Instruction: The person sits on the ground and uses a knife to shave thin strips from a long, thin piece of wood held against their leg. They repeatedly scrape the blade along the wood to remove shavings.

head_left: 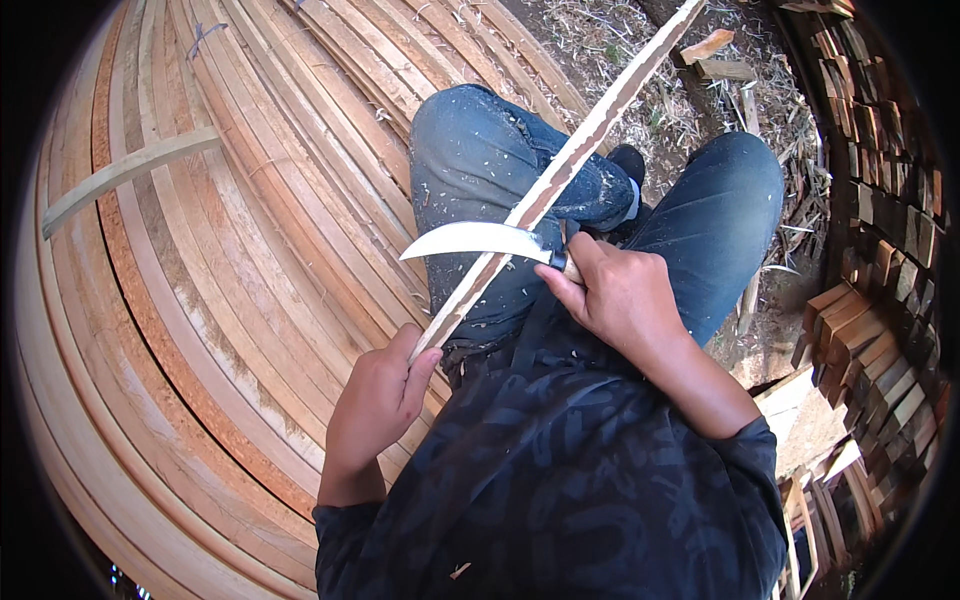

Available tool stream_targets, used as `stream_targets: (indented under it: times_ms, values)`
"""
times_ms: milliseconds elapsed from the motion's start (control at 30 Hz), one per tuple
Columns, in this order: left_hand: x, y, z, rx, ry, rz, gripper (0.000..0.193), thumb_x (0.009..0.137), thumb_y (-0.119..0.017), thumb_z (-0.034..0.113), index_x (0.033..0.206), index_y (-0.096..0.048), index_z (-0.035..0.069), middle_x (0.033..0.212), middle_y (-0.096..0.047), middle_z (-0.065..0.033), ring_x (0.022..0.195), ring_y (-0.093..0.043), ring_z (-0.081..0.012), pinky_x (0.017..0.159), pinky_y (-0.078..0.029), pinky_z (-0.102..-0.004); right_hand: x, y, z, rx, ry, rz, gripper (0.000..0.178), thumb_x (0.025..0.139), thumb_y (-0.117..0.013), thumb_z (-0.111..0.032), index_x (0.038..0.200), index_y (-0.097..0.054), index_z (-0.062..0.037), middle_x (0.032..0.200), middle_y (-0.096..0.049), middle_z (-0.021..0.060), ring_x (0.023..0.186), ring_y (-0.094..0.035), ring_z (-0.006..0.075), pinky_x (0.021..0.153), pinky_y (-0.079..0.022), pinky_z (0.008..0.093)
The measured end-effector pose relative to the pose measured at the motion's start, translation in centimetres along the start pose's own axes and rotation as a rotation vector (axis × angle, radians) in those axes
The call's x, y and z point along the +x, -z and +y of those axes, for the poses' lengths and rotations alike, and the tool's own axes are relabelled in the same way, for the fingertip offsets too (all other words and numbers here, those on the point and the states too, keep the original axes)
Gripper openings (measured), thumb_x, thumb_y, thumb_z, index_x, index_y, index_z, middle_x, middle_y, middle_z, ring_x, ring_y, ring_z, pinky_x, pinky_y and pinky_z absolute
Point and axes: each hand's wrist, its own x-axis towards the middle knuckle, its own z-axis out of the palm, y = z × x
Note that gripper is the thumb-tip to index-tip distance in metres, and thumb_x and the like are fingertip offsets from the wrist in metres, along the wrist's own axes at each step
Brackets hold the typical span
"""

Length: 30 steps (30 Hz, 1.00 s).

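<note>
My left hand (pixel 383 398) is closed round the near end of a long wooden strip (pixel 576 150). The strip slants up and away to the right across my lap, pale with a ragged brown band along it. In my right hand (pixel 625 297) is a knife (pixel 475 240) with a broad curved blade, a dark collar and a light handle mostly hidden by my fingers. Its blade lies across the strip, tip pointing left; whether the edge bites into the wood I cannot tell.
Long planks (pixel 250 300) lie side by side on the left, with a short batten (pixel 130 178) across them. Shavings and wood offcuts (pixel 708 46) litter the ground beyond my knees. Stacked timber (pixel 870 330) stands at the right. My jeans (pixel 470 150) carry small chips.
</note>
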Motion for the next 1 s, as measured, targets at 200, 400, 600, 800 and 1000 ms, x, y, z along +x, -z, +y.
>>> stream_targets:
  times_ms: [200, 400, 600, 800, 1000]
  values:
    - [-0.2, -1.5, 0.5, -0.038, 0.014, -0.022, 0.020, 0.095, -0.049, 0.018, 0.087, -0.047, -0.001, 0.063, -0.054, -0.0230, 0.060, -0.055, -0.0432, 0.052, -0.040, -0.0441, 0.1, 2.0, 8.8, -0.181, -0.402, 0.091, 0.042, 0.089, -0.059, -0.040, 0.070, -0.052, -0.0039, 0.055, -0.057, 0.0165, 0.054, -0.060, 0.0359, 0.048, -0.047, 0.0444]
    - [-0.1, -1.1, 1.4, -0.054, 0.103, -0.032, 0.020, 0.095, -0.051, 0.018, 0.087, -0.047, 0.000, 0.061, -0.052, -0.0229, 0.058, -0.054, -0.0434, 0.050, -0.039, -0.0437, -1.0, 1.5, 2.1, -0.011, -0.051, -0.028, 0.043, 0.086, -0.061, -0.046, 0.072, -0.052, -0.0064, 0.055, -0.056, 0.0111, 0.049, -0.059, 0.0298, 0.045, -0.047, 0.0380]
    - [-0.5, -1.9, 1.5, -0.008, 0.133, -0.018, 0.019, 0.095, -0.052, 0.018, 0.088, -0.048, 0.001, 0.060, -0.052, -0.0232, 0.062, -0.057, -0.0435, 0.051, -0.041, -0.0435, -1.9, 0.7, 4.6, -0.086, -0.035, -0.017, 0.044, 0.079, -0.065, -0.051, 0.073, -0.055, -0.0082, 0.056, -0.055, 0.0059, 0.049, -0.058, 0.0242, 0.045, -0.045, 0.0340]
    - [-1.2, -1.9, 1.9, -0.023, 0.094, 0.001, 0.019, 0.095, -0.052, 0.018, 0.089, -0.049, 0.001, 0.060, -0.052, -0.0229, 0.060, -0.056, -0.0441, 0.051, -0.041, -0.0435, -1.9, 1.5, 5.5, -0.133, -0.031, 0.062, 0.045, 0.074, -0.070, -0.048, 0.066, -0.050, -0.0084, 0.057, -0.053, 0.0056, 0.050, -0.057, 0.0248, 0.044, -0.042, 0.0364]
    - [-0.6, -0.6, 2.3, -0.019, 0.128, -0.017, 0.018, 0.095, -0.051, 0.018, 0.089, -0.049, 0.001, 0.059, -0.051, -0.0201, 0.058, -0.057, -0.0408, 0.050, -0.041, -0.0418, -2.2, 0.9, 2.6, -0.031, -0.117, 0.067, 0.044, 0.078, -0.069, -0.046, 0.068, -0.052, -0.0068, 0.057, -0.055, 0.0064, 0.049, -0.058, 0.0256, 0.045, -0.045, 0.0351]
